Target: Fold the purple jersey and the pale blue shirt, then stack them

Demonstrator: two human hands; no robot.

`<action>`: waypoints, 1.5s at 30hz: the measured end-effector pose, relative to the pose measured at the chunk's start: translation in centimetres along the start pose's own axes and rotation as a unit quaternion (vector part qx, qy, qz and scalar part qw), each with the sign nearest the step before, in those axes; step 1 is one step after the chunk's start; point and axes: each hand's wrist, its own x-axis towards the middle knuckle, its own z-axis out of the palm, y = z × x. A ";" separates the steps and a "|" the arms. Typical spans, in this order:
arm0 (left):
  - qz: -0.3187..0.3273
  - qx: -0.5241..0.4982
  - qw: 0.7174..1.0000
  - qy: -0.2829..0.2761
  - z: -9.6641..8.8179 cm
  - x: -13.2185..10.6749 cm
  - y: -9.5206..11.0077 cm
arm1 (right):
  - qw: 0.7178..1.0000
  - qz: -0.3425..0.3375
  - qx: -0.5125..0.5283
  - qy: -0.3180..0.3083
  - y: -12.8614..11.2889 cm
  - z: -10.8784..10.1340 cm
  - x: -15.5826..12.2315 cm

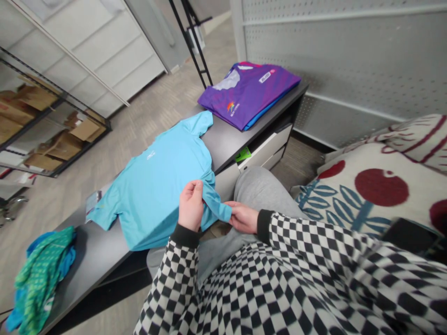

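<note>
A light blue T-shirt [160, 186] lies spread across the dark low table [230, 139] in front of me. My left hand [190, 207] is closed on the fabric where the near sleeve joins the body. My right hand [243, 217] pinches the end of that same sleeve, which hangs just off the table's near edge over my grey-trousered knee. Both arms wear black-and-white checked sleeves.
A folded purple shirt [248, 93] sits at the table's far end. A crumpled green and blue garment [42, 274] lies at the table's left end. A patterned cushion [370, 186] is on my right, and a wire shelf with cardboard boxes [45, 135] stands on the left.
</note>
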 end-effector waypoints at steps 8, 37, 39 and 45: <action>0.012 0.010 1.000 0.004 0.2 0.0 0.0 | 0.999 0.019 -0.005 -0.025 0.9 -1.2 -0.6; 0.075 0.674 0.734 0.014 -9.6 6.7 2.6 | 0.941 -0.119 -0.143 0.282 -7.9 -4.6 -10.7; 0.073 0.670 0.739 0.009 -9.7 6.8 2.5 | 0.907 -0.146 -0.244 0.310 -8.3 -5.2 -11.4; 0.069 0.665 0.743 0.011 -9.5 6.6 2.8 | 0.795 -0.069 -0.511 0.319 -11.0 -6.8 -11.7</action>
